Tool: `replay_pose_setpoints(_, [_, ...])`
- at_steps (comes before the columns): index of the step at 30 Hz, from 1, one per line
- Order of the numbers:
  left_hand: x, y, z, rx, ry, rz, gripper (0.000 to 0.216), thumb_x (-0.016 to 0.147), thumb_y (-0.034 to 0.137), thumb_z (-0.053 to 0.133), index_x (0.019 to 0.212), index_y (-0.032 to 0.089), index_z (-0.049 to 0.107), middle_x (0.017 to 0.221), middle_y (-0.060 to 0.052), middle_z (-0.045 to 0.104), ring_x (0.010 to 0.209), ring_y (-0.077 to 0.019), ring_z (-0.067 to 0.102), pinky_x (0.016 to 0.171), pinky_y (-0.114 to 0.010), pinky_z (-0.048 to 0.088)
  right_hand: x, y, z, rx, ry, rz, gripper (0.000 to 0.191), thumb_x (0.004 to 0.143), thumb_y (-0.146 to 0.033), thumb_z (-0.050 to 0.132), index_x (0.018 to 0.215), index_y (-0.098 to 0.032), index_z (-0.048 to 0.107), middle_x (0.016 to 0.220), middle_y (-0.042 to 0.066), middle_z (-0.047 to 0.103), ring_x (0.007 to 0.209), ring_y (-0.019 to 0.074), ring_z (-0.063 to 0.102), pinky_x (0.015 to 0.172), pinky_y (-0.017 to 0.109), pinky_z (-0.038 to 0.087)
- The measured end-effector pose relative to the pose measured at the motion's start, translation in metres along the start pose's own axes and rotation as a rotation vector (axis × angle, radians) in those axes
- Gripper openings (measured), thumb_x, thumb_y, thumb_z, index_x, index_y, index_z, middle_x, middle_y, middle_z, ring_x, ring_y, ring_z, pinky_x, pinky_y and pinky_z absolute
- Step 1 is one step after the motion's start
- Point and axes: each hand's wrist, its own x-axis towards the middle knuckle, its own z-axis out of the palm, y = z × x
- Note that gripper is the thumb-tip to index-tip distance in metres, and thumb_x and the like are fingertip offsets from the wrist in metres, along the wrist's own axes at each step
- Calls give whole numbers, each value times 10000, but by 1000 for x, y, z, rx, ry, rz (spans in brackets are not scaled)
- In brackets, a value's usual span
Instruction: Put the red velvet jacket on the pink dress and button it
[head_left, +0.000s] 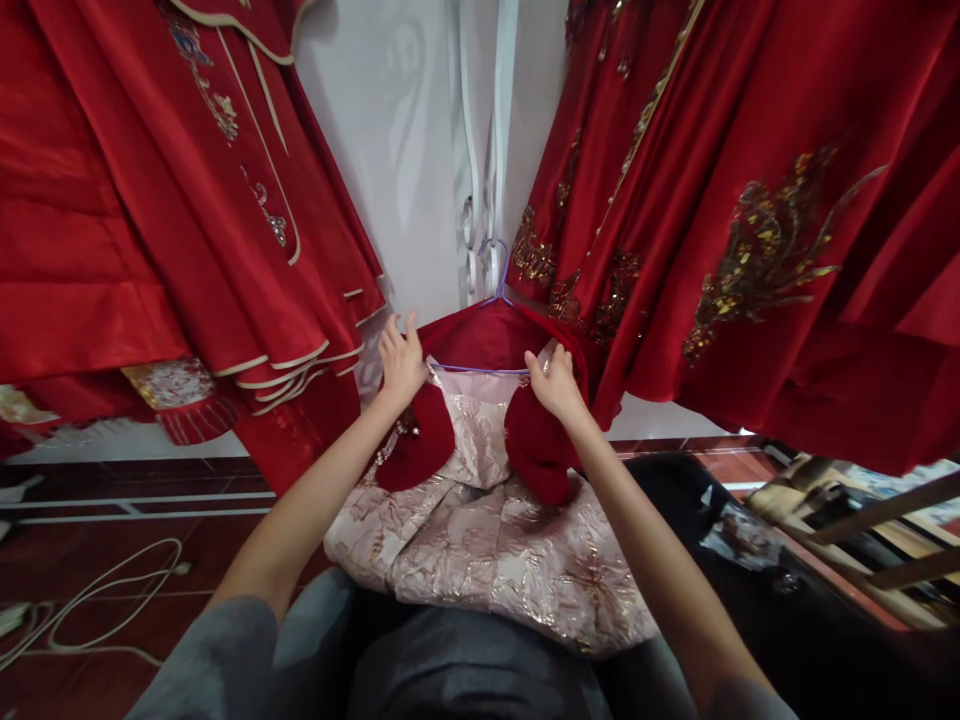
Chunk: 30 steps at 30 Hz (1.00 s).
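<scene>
A pink brocade dress (480,430) with gold-toned threads hangs on a thin purple hanger (499,285), its skirt spreading toward my lap. Over its shoulders lies a short red jacket (424,450) with beading on one side. My left hand (403,358) rests at the jacket's left shoulder, fingers stretched and apart, thumb hidden. At the other shoulder, my right hand (553,378) is closed on the red jacket's edge near the dress strap, thumb toward the middle. The hanger's bar crosses between both hands.
Red embroidered gowns hang at left (225,220) and right (690,200). Behind the hanger stands a white panel with metal bars (480,130). A pale cable (112,620) coils on the tiled floor. Black fabric (675,540) and a wooden rack (885,540) are at lower right.
</scene>
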Motion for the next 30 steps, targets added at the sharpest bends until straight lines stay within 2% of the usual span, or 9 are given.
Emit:
replay_pose_setpoints(3, [11, -13, 3, -12, -95, -43, 656, 732, 99, 536, 1368, 167, 390, 1289, -164, 494, 1152, -316, 503, 932, -409, 454, 14, 14, -13, -9, -38, -3, 735, 819, -593, 512, 1333, -75, 422, 1342, 245, 489, 1325, 381, 391, 1085, 519, 324])
replay_pose_setpoints(6, [12, -13, 4, -15, -165, -39, 535, 766, 112, 501, 1291, 212, 487, 1192, -129, 574, 1114, -304, 528, 884, -389, 477, 21, 24, -19, -16, -46, -55, 655, 817, -598, 514, 1280, -138, 460, 1258, 207, 557, 1242, 366, 477, 1030, 516, 388])
replay_pose_setpoints(9, [12, -12, 0, -41, -162, -30, 491, 795, 100, 452, 1259, 235, 535, 1199, -110, 594, 1075, -287, 566, 854, -373, 481, 23, 27, -23, -132, 4, -114, 654, 820, -590, 512, 1274, -122, 458, 1266, 222, 540, 1231, 370, 474, 1027, 530, 371])
replay_pose_setpoints(11, [16, -17, -3, -57, -134, -40, 471, 805, 100, 440, 1228, 261, 570, 1218, -92, 597, 1046, -278, 592, 844, -368, 479, 27, 25, -28, -273, 22, -86, 664, 834, -582, 496, 1287, -98, 457, 1298, 243, 507, 1252, 390, 443, 1035, 548, 337])
replay_pose_setpoints(16, [36, -47, -8, -111, -118, -220, 377, 808, 251, 542, 1169, 304, 637, 1101, -85, 677, 1028, -326, 617, 841, -420, 477, 49, 21, -46, -563, 29, -13, 649, 913, -576, 346, 1337, -101, 473, 1422, 242, 392, 1318, 414, 344, 1064, 552, 251])
replay_pose_setpoints(20, [49, -70, -5, -268, -298, -357, 394, 732, 350, 659, 1111, 247, 693, 1021, -84, 707, 997, -315, 636, 815, -371, 492, 64, 24, -55, -707, 9, -90, 642, 950, -548, 247, 1251, -72, 557, 1479, 214, 341, 1345, 395, 300, 1076, 528, 238])
replay_pose_setpoints(23, [52, -78, -6, -434, -434, -404, 355, 720, 348, 667, 1018, 162, 721, 837, -65, 720, 871, -262, 668, 724, -293, 508, 69, 23, -61, -765, -40, -138, 639, 964, -518, 220, 1185, -56, 601, 1415, 219, 436, 1313, 361, 361, 1051, 482, 305])
replay_pose_setpoints(27, [48, -83, -15, -511, -510, -445, 318, 671, 379, 712, 862, 125, 714, 692, -72, 708, 695, -229, 676, 615, -273, 521, 78, 21, -75, -697, -192, -14, 778, 936, -619, 143, 1143, -67, 650, 1241, 231, 597, 1246, 345, 478, 1017, 444, 359])
replay_pose_setpoints(30, [38, -92, -22, -553, -674, -473, 358, 599, 407, 764, 844, 157, 695, 729, -86, 720, 684, -229, 686, 629, -293, 543, 84, 28, -89, -628, -178, 62, 856, 898, -695, 140, 1039, -64, 702, 1056, 233, 683, 1147, 332, 577, 973, 398, 407])
